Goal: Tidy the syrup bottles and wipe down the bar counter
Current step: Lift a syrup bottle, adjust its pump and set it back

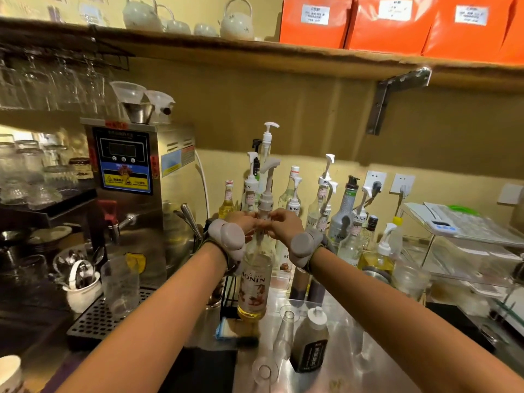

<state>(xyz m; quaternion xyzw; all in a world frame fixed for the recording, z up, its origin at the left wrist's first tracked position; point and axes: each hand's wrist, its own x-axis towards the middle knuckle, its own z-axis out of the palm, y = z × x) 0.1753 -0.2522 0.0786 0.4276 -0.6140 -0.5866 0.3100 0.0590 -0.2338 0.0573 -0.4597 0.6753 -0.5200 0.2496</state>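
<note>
Two bare forearms reach forward from the bottom of the frame, each wrist strapped with a rounded grey device, over a steel counter [348, 364] at a café bar. Nearest on that counter stand a dark squeeze bottle [309, 340] with a white cap and a black label whose writing cannot be read, and a clear glass carafe [284, 333] just beside it.

Both hands meet at the neck of a tall syrup bottle [253, 282] labelled "MONIN", which stands upright near the middle of the counter with pale yellow syrup low in its base. Fingers of the left hand [241, 221] and the right hand [283, 224] curl closely around the neck just below the grey pump [268, 182] fitted to its top.

Behind it, a cluster of pump-topped bottles [323, 205] lines the yellow wall, several showing "MONIN" on their collars. A steel hot-water dispenser [133, 177] with a blue panel and yellow warning stickers stands to the left, above a black drip tray [96, 321] holding a clear plastic cup [120, 285]. Orange boxes [391, 22] with white labels, too small to read, and pale teapots [236, 19] sit on the wooden shelf overhead. Wall sockets [375, 181] show to the right.
</note>
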